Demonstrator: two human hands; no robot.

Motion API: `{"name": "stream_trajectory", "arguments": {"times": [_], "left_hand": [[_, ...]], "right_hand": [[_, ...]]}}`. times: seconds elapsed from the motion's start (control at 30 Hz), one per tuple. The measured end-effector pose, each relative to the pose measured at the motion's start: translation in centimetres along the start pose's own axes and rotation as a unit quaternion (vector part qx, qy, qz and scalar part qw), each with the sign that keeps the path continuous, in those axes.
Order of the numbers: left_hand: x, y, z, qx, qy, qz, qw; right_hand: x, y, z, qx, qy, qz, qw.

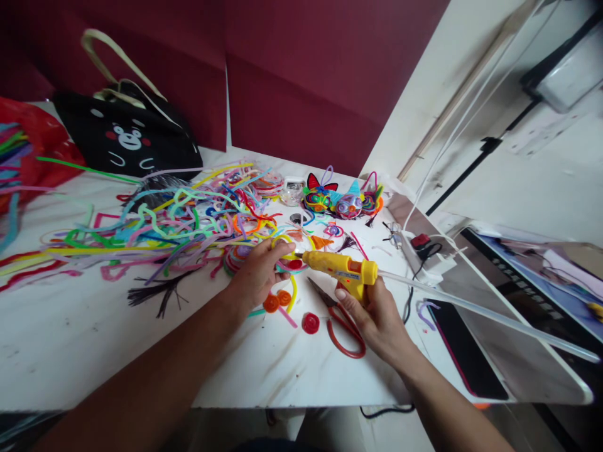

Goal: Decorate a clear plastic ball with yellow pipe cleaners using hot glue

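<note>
My right hand (377,317) grips the handle of a yellow glue gun (342,269), with a long clear glue stick (490,314) jutting out behind it to the right. The gun's nozzle points left at a small coiled pipe-cleaner piece (291,257). My left hand (259,273) pinches that piece with its fingertips, just above the white table (70,339). Small orange and red coiled discs (277,300) lie below my left hand.
A heap of coloured pipe cleaners (164,226) covers the table's middle and left. Three finished cat-face ornaments (343,201) sit at the back. Red-handled pliers (342,320) lie under the gun. A black bag (127,138), a power strip (421,248), a phone (464,351) and a laptop (532,295) stand around.
</note>
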State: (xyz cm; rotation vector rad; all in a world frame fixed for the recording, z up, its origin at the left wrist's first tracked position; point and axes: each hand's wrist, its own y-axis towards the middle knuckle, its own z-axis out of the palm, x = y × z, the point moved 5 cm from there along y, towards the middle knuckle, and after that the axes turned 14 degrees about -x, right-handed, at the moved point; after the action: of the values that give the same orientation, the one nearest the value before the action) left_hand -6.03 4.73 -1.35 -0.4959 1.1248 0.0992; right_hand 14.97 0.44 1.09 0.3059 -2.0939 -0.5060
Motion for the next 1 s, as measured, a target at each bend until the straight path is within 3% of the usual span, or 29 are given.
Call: {"name": "stream_trajectory", "arguments": {"times": [0.33,0.77,1.0], "left_hand": [[-0.1,-0.1,0.0,-0.002,-0.004,-0.001,1.000],[0.1,0.2,-0.1,-0.007,0.012,0.010,1.000],[0.2,0.3,-0.2,-0.002,0.018,0.012,1.000]], "right_hand": [[0.4,-0.1,-0.1,-0.001,-0.008,-0.027,1.000],[1.6,-0.1,-0.3,-0.014,-0.045,-0.113,0.992],[1.0,-0.3,-0.3,0.005,-0.035,-0.083,0.996]]}}
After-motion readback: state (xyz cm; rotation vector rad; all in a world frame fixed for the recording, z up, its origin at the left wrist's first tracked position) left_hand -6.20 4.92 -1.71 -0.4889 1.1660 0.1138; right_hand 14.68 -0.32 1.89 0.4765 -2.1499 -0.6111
